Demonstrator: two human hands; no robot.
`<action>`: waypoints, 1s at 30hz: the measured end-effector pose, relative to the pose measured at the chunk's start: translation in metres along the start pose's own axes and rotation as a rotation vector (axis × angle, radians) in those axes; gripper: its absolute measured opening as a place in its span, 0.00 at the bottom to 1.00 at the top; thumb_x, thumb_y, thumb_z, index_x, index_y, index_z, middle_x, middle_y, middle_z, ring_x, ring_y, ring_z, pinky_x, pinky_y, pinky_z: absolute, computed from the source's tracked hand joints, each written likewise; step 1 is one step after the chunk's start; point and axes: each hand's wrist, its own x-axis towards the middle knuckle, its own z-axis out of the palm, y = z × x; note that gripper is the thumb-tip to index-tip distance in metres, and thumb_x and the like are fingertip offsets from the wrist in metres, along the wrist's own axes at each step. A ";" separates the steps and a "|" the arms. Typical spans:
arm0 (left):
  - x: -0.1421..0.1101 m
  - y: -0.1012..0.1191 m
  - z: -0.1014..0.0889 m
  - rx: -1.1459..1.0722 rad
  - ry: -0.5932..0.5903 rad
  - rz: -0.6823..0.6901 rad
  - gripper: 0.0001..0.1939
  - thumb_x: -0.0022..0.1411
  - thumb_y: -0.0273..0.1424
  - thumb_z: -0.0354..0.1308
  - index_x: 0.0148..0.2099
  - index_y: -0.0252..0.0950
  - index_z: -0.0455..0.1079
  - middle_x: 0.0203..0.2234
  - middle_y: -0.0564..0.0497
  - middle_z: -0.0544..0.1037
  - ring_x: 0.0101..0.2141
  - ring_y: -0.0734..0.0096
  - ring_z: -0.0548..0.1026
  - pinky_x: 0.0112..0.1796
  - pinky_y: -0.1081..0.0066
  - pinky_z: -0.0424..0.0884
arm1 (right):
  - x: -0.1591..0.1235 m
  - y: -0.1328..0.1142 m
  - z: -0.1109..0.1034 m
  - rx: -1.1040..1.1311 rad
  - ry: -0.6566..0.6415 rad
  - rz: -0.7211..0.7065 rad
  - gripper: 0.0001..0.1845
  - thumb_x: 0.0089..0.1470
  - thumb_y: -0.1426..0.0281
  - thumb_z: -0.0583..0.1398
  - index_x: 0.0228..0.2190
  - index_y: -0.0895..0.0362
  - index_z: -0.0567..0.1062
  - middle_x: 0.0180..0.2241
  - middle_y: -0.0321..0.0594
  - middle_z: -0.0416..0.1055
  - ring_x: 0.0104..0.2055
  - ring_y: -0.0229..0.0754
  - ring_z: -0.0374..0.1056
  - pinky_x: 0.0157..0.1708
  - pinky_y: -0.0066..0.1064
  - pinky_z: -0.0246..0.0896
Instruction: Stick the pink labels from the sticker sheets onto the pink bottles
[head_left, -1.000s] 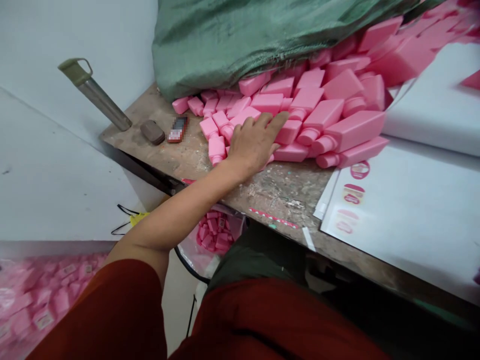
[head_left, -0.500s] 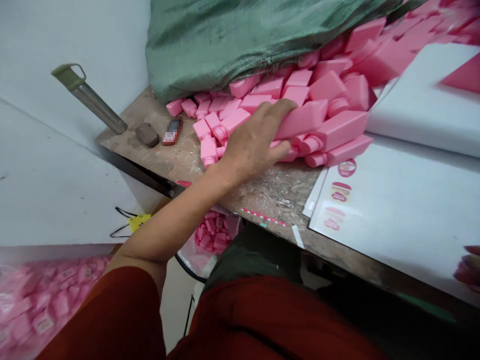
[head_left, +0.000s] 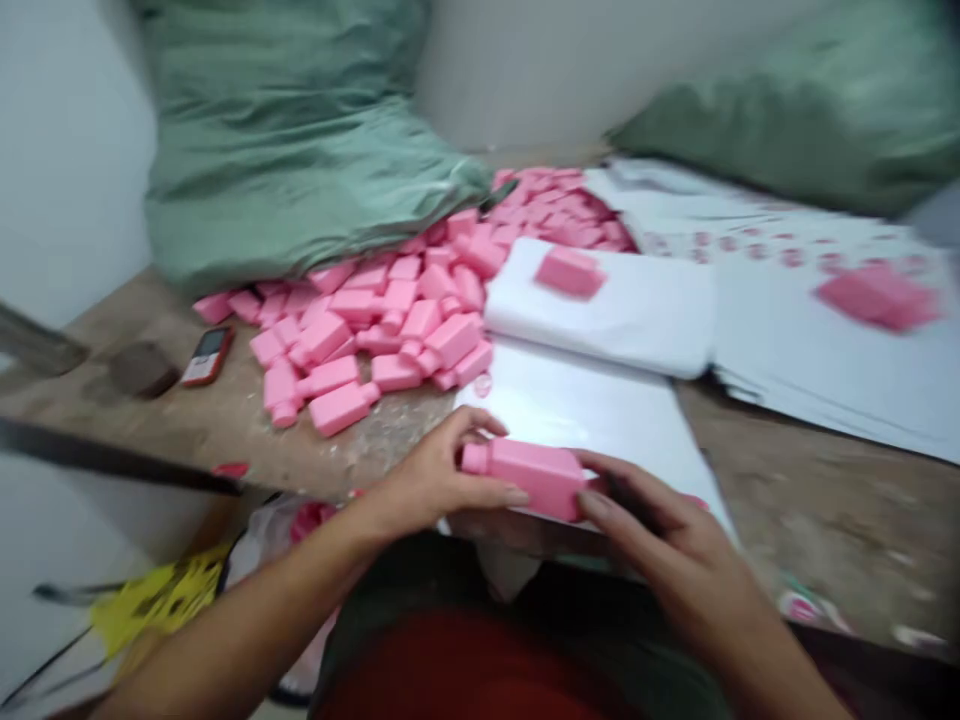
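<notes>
left hand [head_left: 442, 482] and right hand [head_left: 660, 530] closed on either end of one pink plastic bottle [head_left: 529, 478] — lower centre of frame, over white sheets [head_left: 592, 405] | looks light, hollow, stiff; take by flat body, not neck | loose bottle heap [head_left: 390, 340] upper left on worktop [head_left: 840, 520]

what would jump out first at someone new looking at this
The heap of pink plastic bottles stands out first, spilling across the wooden workbench from a green woven sack. Closest to the viewer, the left hand and right hand hold one pink bottle between them, over a white sheet at the bench's edge.
</notes>
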 end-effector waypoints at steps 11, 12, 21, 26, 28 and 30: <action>0.009 0.006 0.038 -0.015 -0.211 -0.088 0.24 0.51 0.32 0.69 0.51 0.42 0.69 0.41 0.52 0.75 0.40 0.69 0.72 0.39 0.72 0.67 | 0.011 -0.018 -0.028 0.248 -0.077 0.036 0.18 0.48 0.58 0.65 0.40 0.52 0.81 0.35 0.39 0.78 0.37 0.44 0.73 0.38 0.34 0.70; 0.011 0.008 0.041 -0.019 -0.196 -0.107 0.24 0.51 0.32 0.69 0.51 0.42 0.69 0.39 0.52 0.75 0.39 0.69 0.73 0.38 0.72 0.67 | 0.013 -0.018 -0.033 0.237 -0.052 0.010 0.18 0.48 0.58 0.65 0.40 0.52 0.80 0.35 0.38 0.77 0.37 0.43 0.72 0.36 0.33 0.69; 0.042 0.007 0.071 -0.559 0.157 -0.125 0.19 0.58 0.36 0.65 0.49 0.34 0.69 0.41 0.43 0.79 0.40 0.63 0.78 0.42 0.64 0.74 | -0.007 0.030 -0.058 -0.308 0.119 0.041 0.17 0.58 0.59 0.54 0.39 0.52 0.78 0.35 0.41 0.79 0.37 0.49 0.74 0.34 0.37 0.64; 0.056 0.002 0.095 -0.660 0.103 -0.145 0.16 0.56 0.32 0.67 0.46 0.33 0.71 0.42 0.43 0.79 0.47 0.62 0.76 0.50 0.63 0.70 | -0.011 0.039 -0.048 -0.595 0.167 -0.064 0.12 0.60 0.64 0.54 0.36 0.53 0.76 0.30 0.38 0.79 0.29 0.47 0.73 0.29 0.35 0.57; 0.061 -0.001 0.101 -0.700 0.110 -0.166 0.15 0.56 0.31 0.66 0.46 0.34 0.71 0.42 0.45 0.79 0.48 0.62 0.74 0.51 0.62 0.69 | -0.008 0.039 -0.046 -0.682 0.183 -0.133 0.10 0.61 0.66 0.54 0.34 0.53 0.75 0.28 0.37 0.79 0.27 0.45 0.72 0.29 0.34 0.55; 0.064 -0.004 0.103 -0.720 0.120 -0.188 0.15 0.57 0.31 0.66 0.46 0.35 0.71 0.43 0.45 0.78 0.49 0.62 0.73 0.51 0.61 0.70 | -0.006 0.039 -0.044 -0.726 0.190 -0.158 0.10 0.61 0.67 0.54 0.33 0.54 0.75 0.28 0.37 0.79 0.27 0.44 0.72 0.29 0.34 0.53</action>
